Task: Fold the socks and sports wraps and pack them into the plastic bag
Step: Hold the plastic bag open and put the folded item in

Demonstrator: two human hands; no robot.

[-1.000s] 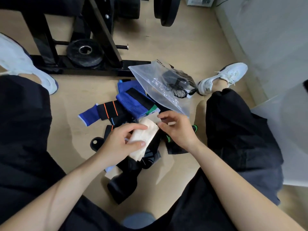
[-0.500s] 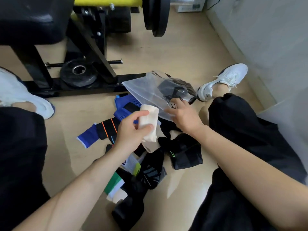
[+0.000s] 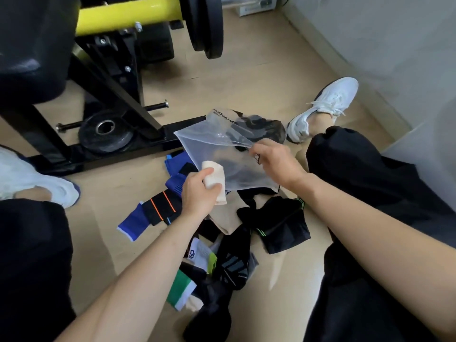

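Left hand [image 3: 199, 193] is gripping the folded cream sock [image 3: 216, 180], now lifted off the pile and carried up to the plastic bag [image 3: 217, 144], touching its near side. Right hand [image 3: 274, 160], which was reaching for the bag half a second ago, is now pinching its edge and raising it off the floor [image 3: 259, 77], so packing looks about to begin. Both forearms are stretching forward, left wrist bent inward. Unfolded socks [image 3: 278, 223] are still lying below.

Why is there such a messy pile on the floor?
The socks and wraps lie tangled and unfolded between the person's legs. Nothing looks torn or spilled. The left hand holds a folded cream sock by the plastic bag, pinched by the right hand.
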